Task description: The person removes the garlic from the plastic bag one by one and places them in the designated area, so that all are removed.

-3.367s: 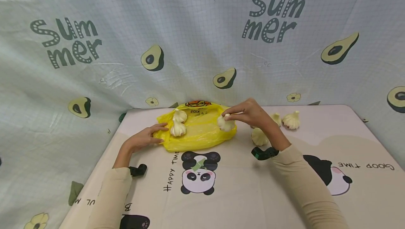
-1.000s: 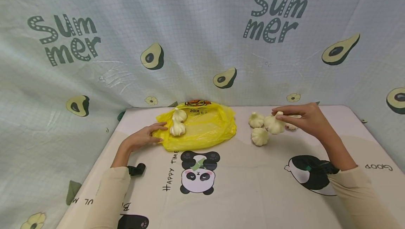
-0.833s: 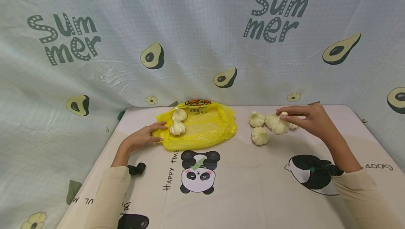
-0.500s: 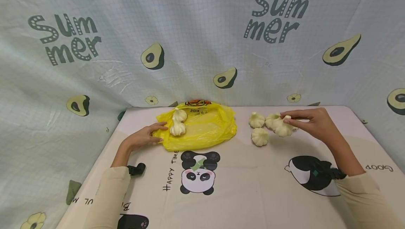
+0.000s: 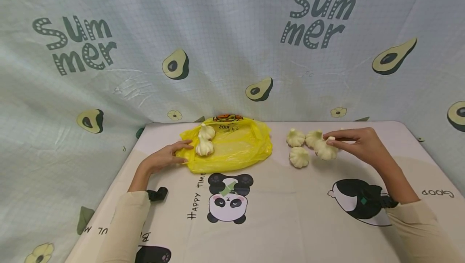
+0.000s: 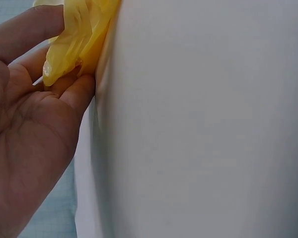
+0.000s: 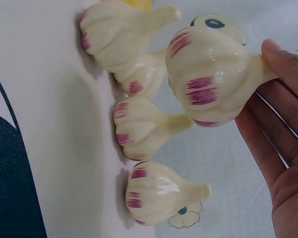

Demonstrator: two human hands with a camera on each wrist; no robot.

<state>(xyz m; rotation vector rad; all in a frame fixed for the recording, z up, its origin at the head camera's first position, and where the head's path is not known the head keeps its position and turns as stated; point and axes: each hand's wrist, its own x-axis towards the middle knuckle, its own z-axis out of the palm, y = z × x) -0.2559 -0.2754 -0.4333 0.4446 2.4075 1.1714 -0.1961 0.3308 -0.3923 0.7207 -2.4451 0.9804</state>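
Note:
My right hand (image 5: 357,144) pinches a garlic bulb (image 5: 325,150) by its stem. In the right wrist view this cream bulb (image 7: 208,79) with purple streaks appears clear of the table. Close by on the table stand several more bulbs, among them a front one (image 5: 299,157), a back left one (image 5: 296,137) and one (image 5: 313,138) just behind the held bulb. Another is mostly hidden behind my right hand. My left hand (image 5: 165,158) grips the left edge of a yellow plastic bag (image 5: 236,154), its folds (image 6: 82,44) between the fingers. Two bulbs (image 5: 205,148) lie on the bag's left part.
A pale tablecloth (image 5: 276,214) with printed pandas covers the table. Behind it hangs a curtain (image 5: 218,32) printed with avocados. Black straps with small devices (image 5: 158,194) sit at both wrists.
My right hand has carried the garlic bulb from over the bag's right side to the bulbs on the right. Lately it sinks slightly and shifts right. The left hand stays put.

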